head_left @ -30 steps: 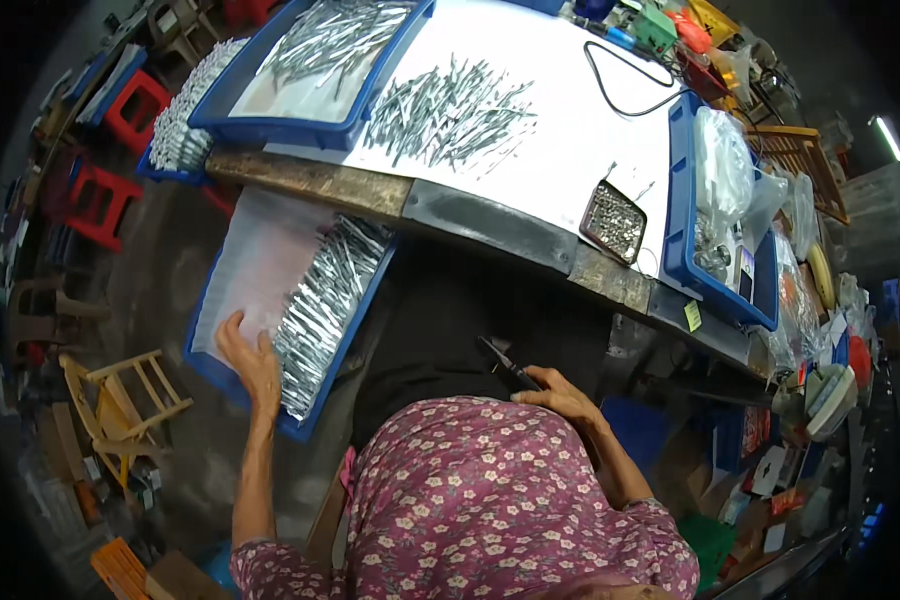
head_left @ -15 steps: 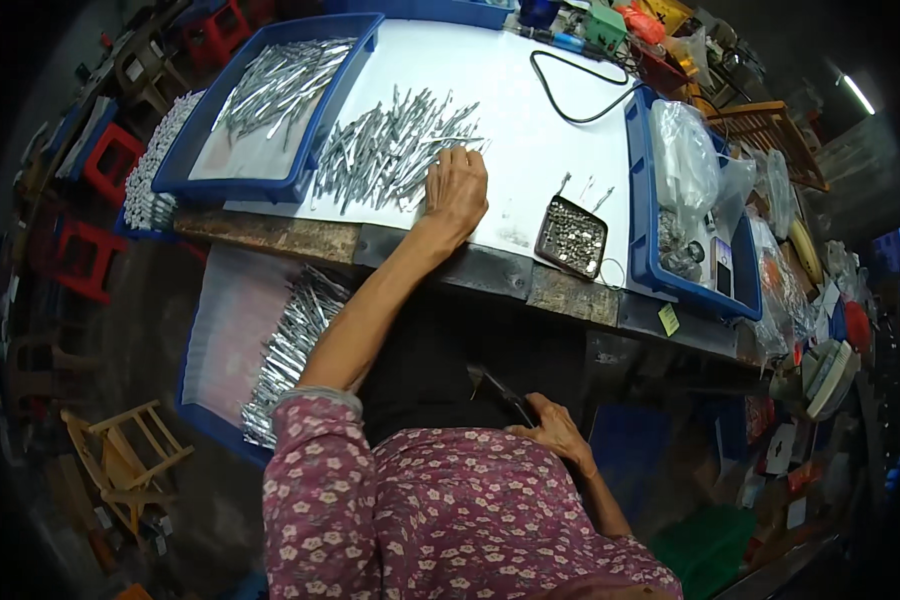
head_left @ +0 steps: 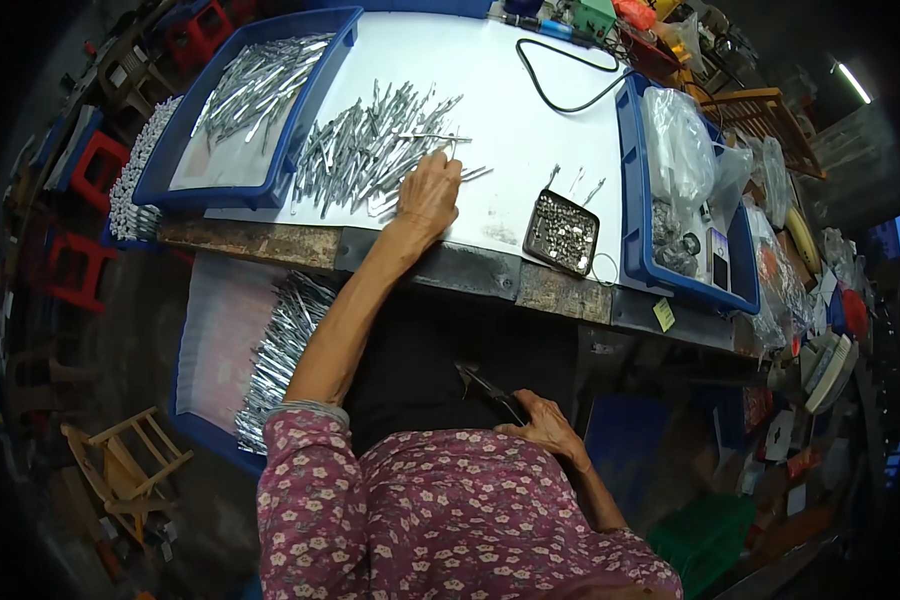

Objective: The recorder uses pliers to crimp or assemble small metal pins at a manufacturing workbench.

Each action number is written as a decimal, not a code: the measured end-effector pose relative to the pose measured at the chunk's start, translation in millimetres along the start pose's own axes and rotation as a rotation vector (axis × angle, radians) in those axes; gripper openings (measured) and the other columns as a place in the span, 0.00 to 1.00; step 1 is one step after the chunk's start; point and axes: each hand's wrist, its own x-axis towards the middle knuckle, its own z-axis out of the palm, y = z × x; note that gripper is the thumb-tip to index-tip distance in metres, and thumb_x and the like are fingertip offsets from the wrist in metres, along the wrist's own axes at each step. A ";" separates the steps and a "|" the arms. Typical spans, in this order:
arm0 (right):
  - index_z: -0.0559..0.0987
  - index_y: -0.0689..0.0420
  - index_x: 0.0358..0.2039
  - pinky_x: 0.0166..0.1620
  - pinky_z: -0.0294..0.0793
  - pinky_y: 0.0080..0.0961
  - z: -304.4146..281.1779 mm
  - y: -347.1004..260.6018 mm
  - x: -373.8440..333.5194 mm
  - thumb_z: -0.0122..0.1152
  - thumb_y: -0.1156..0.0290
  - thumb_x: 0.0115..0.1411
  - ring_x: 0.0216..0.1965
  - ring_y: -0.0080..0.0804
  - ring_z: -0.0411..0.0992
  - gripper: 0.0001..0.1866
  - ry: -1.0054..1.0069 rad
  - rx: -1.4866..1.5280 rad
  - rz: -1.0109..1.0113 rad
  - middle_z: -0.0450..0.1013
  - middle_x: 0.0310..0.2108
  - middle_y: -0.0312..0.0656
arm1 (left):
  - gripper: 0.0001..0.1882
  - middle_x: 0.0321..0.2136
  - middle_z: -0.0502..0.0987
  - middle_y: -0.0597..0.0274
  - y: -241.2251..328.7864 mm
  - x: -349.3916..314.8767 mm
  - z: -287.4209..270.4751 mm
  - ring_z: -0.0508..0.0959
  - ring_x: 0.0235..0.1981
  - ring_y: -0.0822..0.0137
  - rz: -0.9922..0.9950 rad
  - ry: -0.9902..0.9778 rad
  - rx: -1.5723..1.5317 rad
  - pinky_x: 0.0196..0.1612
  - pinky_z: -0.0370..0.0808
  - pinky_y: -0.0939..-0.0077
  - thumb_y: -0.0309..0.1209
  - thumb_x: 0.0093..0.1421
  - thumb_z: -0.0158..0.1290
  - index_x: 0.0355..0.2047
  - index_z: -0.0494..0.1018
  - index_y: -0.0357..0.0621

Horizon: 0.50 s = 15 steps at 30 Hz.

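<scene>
Brought over the table's front edge (head_left: 430, 265), the left hand (head_left: 430, 197) is touching metal strips (head_left: 360, 150), hold unclear; the right hand (head_left: 550, 430) is clasping a plier-like tool (head_left: 490, 391). Probably light, stiff, slick, strips are suiting mid-length pinching.

White-topped workbench (head_left: 560, 150), loose metal strips (head_left: 365, 150), blue trays (head_left: 220, 199), dark dish (head_left: 556, 263)
</scene>
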 end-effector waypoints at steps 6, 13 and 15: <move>0.68 0.66 0.47 0.37 0.69 0.40 -3.0 -2.1 -2.8 0.64 0.43 0.40 0.34 0.44 0.68 0.43 -0.004 0.108 -0.029 0.67 0.32 0.50 | 0.01 0.25 0.68 0.49 1.2 -12.1 -9.8 0.70 0.32 0.52 0.026 -0.020 -0.143 0.33 0.70 0.60 0.19 0.44 0.48 0.20 0.68 0.35; 0.67 0.67 0.47 0.45 0.68 0.46 -13.3 -25.2 -2.1 0.65 0.44 0.39 0.43 0.51 0.69 0.44 -0.062 0.111 0.131 0.69 0.42 0.56 | 0.06 0.26 0.69 0.53 22.0 -5.7 7.7 0.70 0.33 0.54 0.001 0.006 -0.064 0.36 0.68 0.64 0.22 0.45 0.53 0.25 0.68 0.39; 0.68 0.67 0.47 0.45 0.68 0.46 -10.7 -22.5 -1.4 0.65 0.45 0.39 0.43 0.51 0.69 0.43 -0.046 0.129 0.109 0.69 0.42 0.56 | 0.06 0.26 0.69 0.53 20.3 -4.3 9.5 0.70 0.33 0.54 -0.031 -0.002 -0.100 0.36 0.68 0.63 0.22 0.44 0.53 0.24 0.68 0.39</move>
